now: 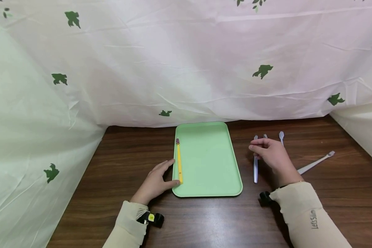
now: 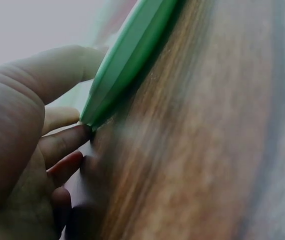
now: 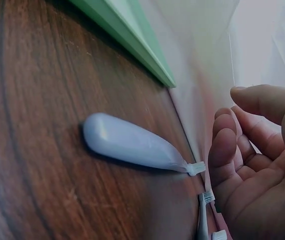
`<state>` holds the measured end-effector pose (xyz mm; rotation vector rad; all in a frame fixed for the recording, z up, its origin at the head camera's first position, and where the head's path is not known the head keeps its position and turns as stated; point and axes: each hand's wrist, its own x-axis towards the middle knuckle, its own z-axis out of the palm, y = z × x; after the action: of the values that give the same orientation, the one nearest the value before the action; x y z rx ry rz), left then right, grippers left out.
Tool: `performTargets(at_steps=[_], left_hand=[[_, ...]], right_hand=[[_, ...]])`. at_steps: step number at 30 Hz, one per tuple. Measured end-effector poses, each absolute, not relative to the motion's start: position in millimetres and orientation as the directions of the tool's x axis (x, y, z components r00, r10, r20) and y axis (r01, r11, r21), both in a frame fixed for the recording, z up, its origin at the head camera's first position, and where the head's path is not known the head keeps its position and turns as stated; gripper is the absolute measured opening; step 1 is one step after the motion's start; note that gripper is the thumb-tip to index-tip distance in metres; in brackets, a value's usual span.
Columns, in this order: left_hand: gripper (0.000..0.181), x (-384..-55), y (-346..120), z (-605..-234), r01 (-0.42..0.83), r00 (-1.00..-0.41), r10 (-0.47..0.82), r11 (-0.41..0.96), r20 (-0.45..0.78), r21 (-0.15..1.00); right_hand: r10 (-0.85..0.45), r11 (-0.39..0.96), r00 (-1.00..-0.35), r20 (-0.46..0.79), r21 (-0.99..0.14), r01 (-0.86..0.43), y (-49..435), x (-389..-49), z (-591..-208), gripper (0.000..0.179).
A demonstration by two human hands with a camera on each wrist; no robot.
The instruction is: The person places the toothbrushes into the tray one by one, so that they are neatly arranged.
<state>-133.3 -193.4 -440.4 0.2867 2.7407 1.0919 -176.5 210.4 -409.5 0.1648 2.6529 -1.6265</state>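
Observation:
On the green tray [image 1: 207,158], a yellow toothbrush [image 1: 179,162] lies lengthwise along the left side. My left hand [image 1: 155,181] touches the tray's left rim with fingers spread, the thumb lying over the rim near the handle's end. The left wrist view shows the thumb and fingers at the tray's edge [image 2: 127,55]. My right hand [image 1: 271,153] hovers over the table, fingers loosely bent and holding nothing. Beneath it lies a pale blue toothbrush [image 1: 255,170], whose middle it partly covers; this toothbrush [image 3: 132,142] shows bristles up in the right wrist view.
Right of the tray lie more toothbrushes: a pale one [image 1: 281,135] behind my right hand, another head [image 1: 265,136] beside its fingers, and a white one [image 1: 316,163] slanting farther right. A white cloth [image 1: 189,69] with green bird prints hangs behind the brown wooden table [image 1: 130,155].

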Motion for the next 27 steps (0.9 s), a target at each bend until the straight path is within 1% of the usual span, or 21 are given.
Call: performTargets(at_steps=[5, 15, 27], left_hand=[[0.087, -133.2, -191.7, -440.5, 0.104, -0.967, 0.232, 0.735, -0.104, 0.670], [0.078, -132.3, -190.8, -440.2, 0.130, -0.966, 0.245, 0.730, -0.079, 0.671], [0.077, -133.8, -191.6, -443.5, 0.143, -0.965, 0.253, 0.729, -0.069, 0.669]], right_hand=[[0.077, 0.447, -0.994, -0.073, -0.889, 0.100, 210.0, -176.7, -410.7, 0.036], [0.079, 0.471, -0.993, -0.091, -0.874, 0.118, 212.2, -178.0, -414.1, 0.035], [0.085, 0.483, -0.989, -0.117, -0.864, 0.144, 216.8, -180.3, -417.1, 0.035]])
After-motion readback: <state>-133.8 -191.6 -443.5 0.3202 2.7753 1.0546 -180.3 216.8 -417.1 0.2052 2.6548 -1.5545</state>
